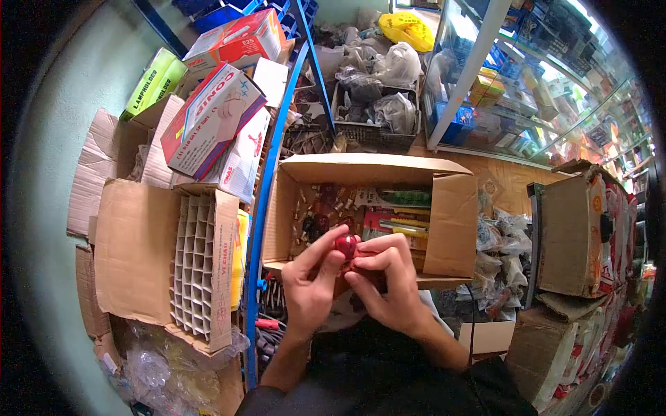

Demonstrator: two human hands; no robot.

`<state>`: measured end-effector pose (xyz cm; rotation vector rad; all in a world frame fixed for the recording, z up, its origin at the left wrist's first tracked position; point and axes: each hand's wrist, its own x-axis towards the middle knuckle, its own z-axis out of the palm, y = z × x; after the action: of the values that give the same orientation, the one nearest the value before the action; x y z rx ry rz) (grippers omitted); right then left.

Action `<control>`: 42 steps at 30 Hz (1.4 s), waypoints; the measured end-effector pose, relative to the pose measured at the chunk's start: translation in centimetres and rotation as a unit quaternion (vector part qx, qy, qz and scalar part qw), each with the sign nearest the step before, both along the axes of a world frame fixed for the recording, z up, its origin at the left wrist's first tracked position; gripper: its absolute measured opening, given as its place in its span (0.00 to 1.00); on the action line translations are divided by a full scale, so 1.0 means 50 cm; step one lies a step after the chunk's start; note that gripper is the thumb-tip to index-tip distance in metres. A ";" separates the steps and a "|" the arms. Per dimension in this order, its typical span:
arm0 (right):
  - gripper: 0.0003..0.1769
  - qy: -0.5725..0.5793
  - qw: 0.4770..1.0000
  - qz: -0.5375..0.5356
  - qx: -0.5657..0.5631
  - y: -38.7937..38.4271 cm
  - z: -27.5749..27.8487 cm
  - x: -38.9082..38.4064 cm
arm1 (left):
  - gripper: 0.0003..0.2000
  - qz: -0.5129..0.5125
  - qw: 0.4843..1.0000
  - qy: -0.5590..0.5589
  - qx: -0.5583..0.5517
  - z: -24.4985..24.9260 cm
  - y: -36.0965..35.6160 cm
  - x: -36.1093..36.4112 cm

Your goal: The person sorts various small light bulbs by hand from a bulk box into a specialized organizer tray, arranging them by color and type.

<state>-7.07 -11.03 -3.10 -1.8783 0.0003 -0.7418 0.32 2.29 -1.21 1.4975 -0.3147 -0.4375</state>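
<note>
Between my two hands is a small red light bulb [345, 245], held above the near side of an open cardboard box [368, 166]. My left hand [309, 291] pinches its round glass between thumb and forefinger. From the other side, the bent fingers of my right hand [388, 284] close around its lower end, which they hide. Inside the box, dark red bulbs [326, 195] and small loose bulbs lie on the left. Packaged items, among them a green pack [406, 198] and yellow-handled tools [409, 225], lie on the right.
A blue metal post [267, 208] runs along the left of the box. Left of it stand a carton with white dividers [193, 263] and stacked product boxes [214, 121]. Plastic bags fill a crate [378, 132] behind. A glass cabinet [527, 83] and cartons [572, 232] stand right.
</note>
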 end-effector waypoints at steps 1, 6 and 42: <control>0.17 -0.021 1.000 -0.019 0.002 -0.008 0.001 0.002 | 0.17 -0.021 0.999 -0.032 0.004 0.002 0.007 -0.004; 0.18 -0.054 0.995 -0.079 0.005 -0.017 0.005 0.005 | 0.19 -0.060 0.995 -0.078 0.037 0.009 -0.005 -0.023; 0.20 -0.055 0.971 -0.076 0.219 0.013 -0.022 -0.033 | 0.18 0.082 0.986 -0.144 -0.036 -0.039 -0.053 -0.062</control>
<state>-8.71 -10.37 -4.23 -1.4252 0.2237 -0.8714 -2.79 -0.37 -3.15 1.5037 -0.4263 -0.0765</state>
